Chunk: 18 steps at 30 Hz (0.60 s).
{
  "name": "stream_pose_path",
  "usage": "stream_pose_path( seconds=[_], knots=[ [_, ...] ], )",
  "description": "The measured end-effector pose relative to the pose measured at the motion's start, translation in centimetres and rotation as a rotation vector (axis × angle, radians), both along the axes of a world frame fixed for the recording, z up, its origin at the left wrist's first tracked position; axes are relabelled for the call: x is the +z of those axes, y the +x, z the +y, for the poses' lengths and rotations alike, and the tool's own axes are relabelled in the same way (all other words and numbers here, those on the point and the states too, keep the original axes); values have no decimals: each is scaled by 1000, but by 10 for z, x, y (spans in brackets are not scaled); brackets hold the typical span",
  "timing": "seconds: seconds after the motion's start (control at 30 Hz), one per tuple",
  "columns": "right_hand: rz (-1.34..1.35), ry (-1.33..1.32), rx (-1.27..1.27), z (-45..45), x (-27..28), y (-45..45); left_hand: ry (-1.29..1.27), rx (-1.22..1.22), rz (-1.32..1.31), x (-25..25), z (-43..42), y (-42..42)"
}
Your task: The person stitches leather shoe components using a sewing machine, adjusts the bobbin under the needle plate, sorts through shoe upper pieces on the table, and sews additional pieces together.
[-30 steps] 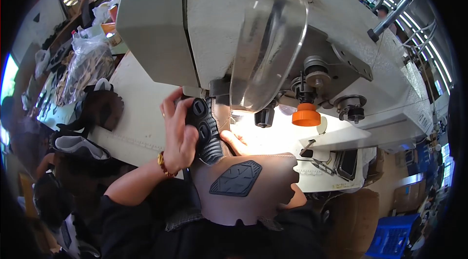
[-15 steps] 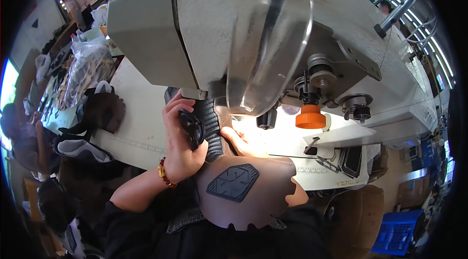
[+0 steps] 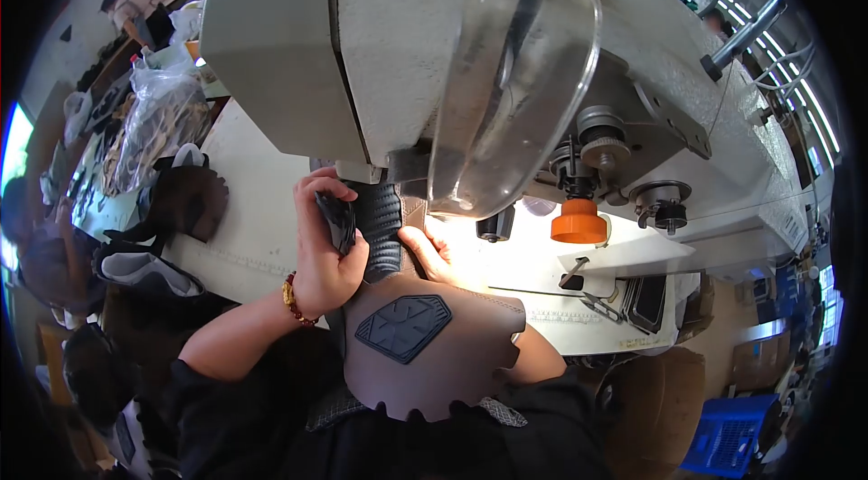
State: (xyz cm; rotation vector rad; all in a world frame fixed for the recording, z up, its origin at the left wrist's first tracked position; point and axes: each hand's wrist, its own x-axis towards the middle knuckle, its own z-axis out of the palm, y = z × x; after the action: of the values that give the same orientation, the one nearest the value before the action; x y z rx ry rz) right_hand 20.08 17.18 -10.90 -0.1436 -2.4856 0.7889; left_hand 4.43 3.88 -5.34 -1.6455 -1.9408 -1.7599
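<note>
A brown leather piece (image 3: 380,381) with a dark raised patch and a scalloped edge hangs over the near table edge. Its black ribbed part (image 3: 380,227) runs up under the head of the sewing machine (image 3: 398,46). My left hand (image 3: 327,249), with a beaded bracelet on the wrist, is closed round a folded black part at the piece's left side. On the right side my right hand (image 3: 432,256) pinches the brown stitched edge, thumb on top and the other fingers largely hidden. The needle area is hidden behind the machine head.
Dark shoe uppers (image 3: 185,202) lie on the table's left. Further back is a clear plastic bag (image 3: 163,109). Small tools (image 3: 601,306) and a dark tray (image 3: 646,303) lie at the right. A blue crate (image 3: 731,435) stands low right. People are at the far left.
The leather piece has turned a little and its lower part has shifted left. My left hand has moved left, folding the black part over, and my right hand has moved slightly left with the edge.
</note>
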Motion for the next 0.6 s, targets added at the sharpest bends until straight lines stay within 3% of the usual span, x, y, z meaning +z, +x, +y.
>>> stream_pose_path(
  seconds=[0.27,0.4,0.6],
  knots=[
    [87,8,35,2,7,0,20,35,135,1,5,-1],
    [-186,-103,30,6,14,7,3,46,123,1,6,-1],
    [-26,-218,149,26,-35,-4,15,71,205,-2,10,0]
  ],
)
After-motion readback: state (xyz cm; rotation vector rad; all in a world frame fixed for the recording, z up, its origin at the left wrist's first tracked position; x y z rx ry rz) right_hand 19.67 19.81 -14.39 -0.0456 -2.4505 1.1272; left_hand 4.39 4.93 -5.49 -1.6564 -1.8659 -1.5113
